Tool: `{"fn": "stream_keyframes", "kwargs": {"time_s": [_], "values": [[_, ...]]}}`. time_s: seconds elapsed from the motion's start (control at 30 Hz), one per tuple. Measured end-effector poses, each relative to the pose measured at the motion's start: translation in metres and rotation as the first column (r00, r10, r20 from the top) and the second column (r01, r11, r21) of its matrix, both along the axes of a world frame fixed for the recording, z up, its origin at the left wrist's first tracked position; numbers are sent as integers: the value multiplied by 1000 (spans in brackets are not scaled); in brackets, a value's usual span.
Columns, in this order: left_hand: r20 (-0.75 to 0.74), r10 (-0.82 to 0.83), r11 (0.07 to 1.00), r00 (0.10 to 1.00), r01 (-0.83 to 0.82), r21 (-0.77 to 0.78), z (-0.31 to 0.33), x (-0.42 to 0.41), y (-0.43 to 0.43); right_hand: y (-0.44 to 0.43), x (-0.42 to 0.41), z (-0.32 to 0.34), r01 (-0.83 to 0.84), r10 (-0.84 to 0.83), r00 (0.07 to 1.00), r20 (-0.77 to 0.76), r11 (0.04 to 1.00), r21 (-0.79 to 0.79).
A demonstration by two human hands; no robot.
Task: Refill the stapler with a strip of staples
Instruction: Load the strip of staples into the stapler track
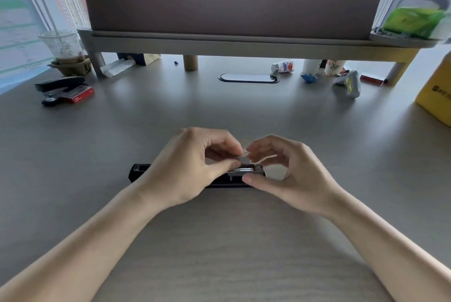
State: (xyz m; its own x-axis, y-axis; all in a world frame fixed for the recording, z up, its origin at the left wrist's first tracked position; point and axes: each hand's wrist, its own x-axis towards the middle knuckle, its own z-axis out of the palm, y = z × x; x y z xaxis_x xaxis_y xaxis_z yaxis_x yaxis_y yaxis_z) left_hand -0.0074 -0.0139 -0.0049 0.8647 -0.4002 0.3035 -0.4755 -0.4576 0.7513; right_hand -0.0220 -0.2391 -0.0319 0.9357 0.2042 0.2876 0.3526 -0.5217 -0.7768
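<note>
The black stapler [139,172] lies flat across the tabletop [219,111], its middle hidden under the left hand [192,167], only its left end and the open metal channel at the right showing. A blurred, pale staple strip [258,159] sits just above that channel, pinched in a narrow grip by left hand and right hand [288,175] alike. Well apart at far left lie a second stapler [58,83] and a red staple box [78,94], by a plastic cup [61,44]
</note>
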Motion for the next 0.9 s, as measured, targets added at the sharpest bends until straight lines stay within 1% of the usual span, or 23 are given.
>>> {"fn": "stream_keyframes", "kwargs": {"time_s": [0.07,0.17,0.27,0.57,0.9], "values": [[27,27,999,999,-28,30,-3,-7,0,1,-5,-3,23,-23,1000,-1,999,-37],[61,46,997,997,-50,56,-3,-12,-2,4,-10,-6,61,-60,998,18,998,-33],[90,58,994,994,-66,92,-2,-14,-3,3,-12,-5,68,-68,998,-7,997,-39],[93,58,983,994,-73,170,4,-13,-3,2,-13,-6,83,-85,996,-25,995,-58],[108,70,981,992,-88,170,2,-15,1,1,-14,-6,84,-86,996,-28,995,-61]]}}
